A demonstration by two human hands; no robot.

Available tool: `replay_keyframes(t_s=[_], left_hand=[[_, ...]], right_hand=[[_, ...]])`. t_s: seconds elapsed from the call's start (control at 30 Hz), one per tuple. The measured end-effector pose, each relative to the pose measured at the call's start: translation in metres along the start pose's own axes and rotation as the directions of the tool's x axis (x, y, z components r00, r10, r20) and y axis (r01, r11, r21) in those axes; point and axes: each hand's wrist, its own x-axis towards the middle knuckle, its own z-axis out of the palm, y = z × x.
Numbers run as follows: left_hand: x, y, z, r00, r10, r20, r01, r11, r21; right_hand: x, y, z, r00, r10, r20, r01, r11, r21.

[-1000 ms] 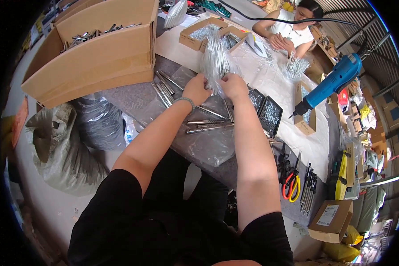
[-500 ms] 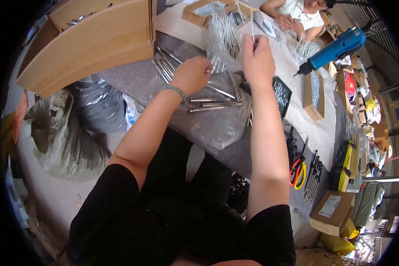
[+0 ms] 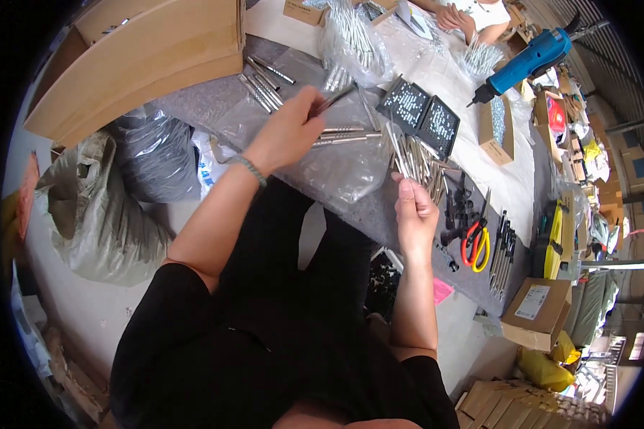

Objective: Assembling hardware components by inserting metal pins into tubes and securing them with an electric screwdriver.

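Observation:
My left hand (image 3: 290,132), slightly blurred, is closed on a slim metal tube (image 3: 338,97) that points up and to the right, above a clear plastic bag (image 3: 336,171). Grooved metal tubes (image 3: 354,136) lie on that bag, and others (image 3: 262,91) rest beyond the hand. My right hand (image 3: 416,218) is closed too, thumb pressed on fingers, at the near side of a pile of thin metal rods (image 3: 423,163). A slender light rod (image 3: 396,146) runs up from its fingertips. Past the pile, a black two-part tray (image 3: 421,114) holds many small silvery pieces.
A large cardboard box (image 3: 139,71) stands at the left. A blue electric screwdriver (image 3: 526,64) hangs at upper right. Red-and-yellow-handled scissors (image 3: 475,244) and dark-ended rods (image 3: 504,254) lie at right. Bagged rods (image 3: 354,43) lie at the back, near another person's hands (image 3: 454,18).
My right hand has come down from the back of the table to the rod pile, uncovering the black tray. My left hand has shifted slightly left and now shows a metal tube.

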Motion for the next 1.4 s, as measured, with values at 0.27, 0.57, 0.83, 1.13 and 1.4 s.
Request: replay_keyframes(t_s=[0.27, 0.57, 0.83, 1.13, 1.4], left_hand=[[-0.038, 0.060, 0.030, 0.845, -0.097, 0.526, 0.526, -0.021, -0.850], [-0.044, 0.059, 0.028, 0.886, -0.086, 0.456, 0.463, 0.087, -0.882], [-0.043, 0.064, 0.024, 0.910, -0.096, 0.403, 0.412, 0.107, -0.905], [-0.043, 0.063, 0.021, 0.892, -0.066, 0.447, 0.452, 0.133, -0.882], [-0.046, 0.064, 0.025, 0.926, -0.108, 0.361, 0.369, 0.449, -0.814]], right_hand=[[-0.029, 0.002, 0.017, 0.991, -0.131, 0.039, 0.135, 0.975, -0.178], [-0.040, -0.007, 0.009, 0.986, -0.164, 0.010, 0.165, 0.985, -0.052], [-0.041, -0.012, 0.008, 0.983, -0.175, -0.049, 0.173, 0.984, -0.050], [-0.038, -0.013, 0.012, 0.973, -0.203, -0.111, 0.201, 0.979, -0.025], [-0.040, -0.016, -0.001, 0.962, -0.134, -0.238, 0.142, 0.990, 0.015]])
